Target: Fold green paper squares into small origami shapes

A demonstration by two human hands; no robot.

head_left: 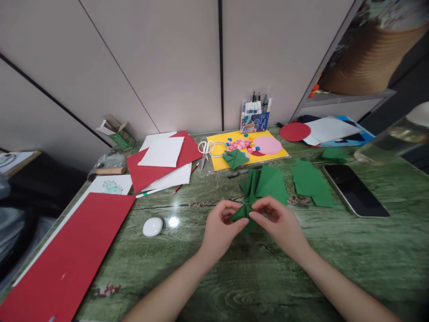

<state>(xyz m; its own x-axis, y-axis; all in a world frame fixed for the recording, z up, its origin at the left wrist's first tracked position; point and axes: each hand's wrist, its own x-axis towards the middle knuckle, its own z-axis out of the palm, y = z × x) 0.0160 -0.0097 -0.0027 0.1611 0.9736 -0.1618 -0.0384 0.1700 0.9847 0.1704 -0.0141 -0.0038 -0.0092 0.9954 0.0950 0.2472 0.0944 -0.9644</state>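
Between my two hands is a small folded piece of green paper [241,213], held above the table in the middle of the view. My left hand [223,226] pinches its left side between thumb and fingers. On the other side, my right hand [276,223] grips it near the centre fold in the same way. Just beyond my fingers lie green folded papers [271,182], partly hidden by the hands. To their right are more green paper pieces [311,182]. Another folded green paper shape [235,158] rests on a yellow sheet [217,163].
Scissors [204,152] lie beside the yellow sheet, near pink paper balls [239,144]. A phone [355,190] and a clear water container [389,138] are at right. At left are a white rounded object [153,227] and a large red sheet [67,255]. A marker pack [255,116] stands at the back.
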